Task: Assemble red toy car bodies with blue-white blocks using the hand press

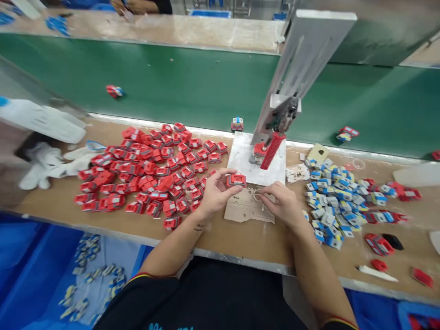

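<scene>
My left hand (220, 191) is closed, thumb and fingers gripping a red-and-grey plastic part (236, 180) by its left end. Just to the right, my right hand (280, 201) pinches something thin and pale, too small to make out, above a piece of cardboard (247, 208). Behind both hands stands a metal press (292, 78) with a red handle (273, 150) on a white base plate (237, 156). Another red part (260, 149) sits under the press head. A heap of similar red parts (165, 172) lies to the left of my left hand.
White, blue and yellow parts (333, 201) are heaped at right, near a white pen-like tube (377, 273). White gloves (44, 165) lie at left. Assembled pieces sit on the green conveyor belt (192, 82). Blue bins (27, 275) stand below. A co-worker's hands (134, 6) show across the belt.
</scene>
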Demonstrator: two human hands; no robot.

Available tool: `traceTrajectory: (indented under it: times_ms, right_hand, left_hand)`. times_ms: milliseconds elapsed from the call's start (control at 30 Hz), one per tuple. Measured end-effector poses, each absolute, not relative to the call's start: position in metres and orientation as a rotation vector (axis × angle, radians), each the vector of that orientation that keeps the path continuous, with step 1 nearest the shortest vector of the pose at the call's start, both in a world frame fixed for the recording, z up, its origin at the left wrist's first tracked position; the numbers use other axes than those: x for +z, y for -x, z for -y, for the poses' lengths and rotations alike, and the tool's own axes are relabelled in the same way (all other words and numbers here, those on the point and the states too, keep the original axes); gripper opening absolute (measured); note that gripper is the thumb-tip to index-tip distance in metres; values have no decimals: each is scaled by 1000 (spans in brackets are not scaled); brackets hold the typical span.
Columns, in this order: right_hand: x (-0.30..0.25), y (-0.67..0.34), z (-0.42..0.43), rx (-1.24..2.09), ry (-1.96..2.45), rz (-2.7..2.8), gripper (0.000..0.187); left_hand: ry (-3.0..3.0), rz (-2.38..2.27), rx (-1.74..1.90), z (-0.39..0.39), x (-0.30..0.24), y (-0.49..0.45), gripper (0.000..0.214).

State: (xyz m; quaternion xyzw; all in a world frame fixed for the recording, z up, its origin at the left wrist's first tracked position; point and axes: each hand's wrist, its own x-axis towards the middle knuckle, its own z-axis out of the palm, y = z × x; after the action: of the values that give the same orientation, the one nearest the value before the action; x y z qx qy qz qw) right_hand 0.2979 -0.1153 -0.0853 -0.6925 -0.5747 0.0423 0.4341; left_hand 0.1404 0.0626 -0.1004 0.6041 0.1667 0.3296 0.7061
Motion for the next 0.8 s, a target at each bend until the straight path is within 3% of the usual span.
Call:
traceTrajectory:
  times_ms: [167, 333, 467, 800]
  right_hand:
    - [-65, -297, 127, 83, 1687, 1160, 12]
    - [-54, -286, 128, -103, 1415, 833, 28]
    - [-57, -274, 118, -36, 1414, 760, 37]
    - [-62, -264, 110, 105, 1416, 823, 32]
  left_hand:
    - [-1519, -293, 848, -62, -100, -140, 45]
    - [-1625, -175, 830, -52, -98, -139, 34]
    - [-1755, -195, 758, -44, -94, -136, 34]
    - [-1805, -157, 703, -43, -90, -134, 33]
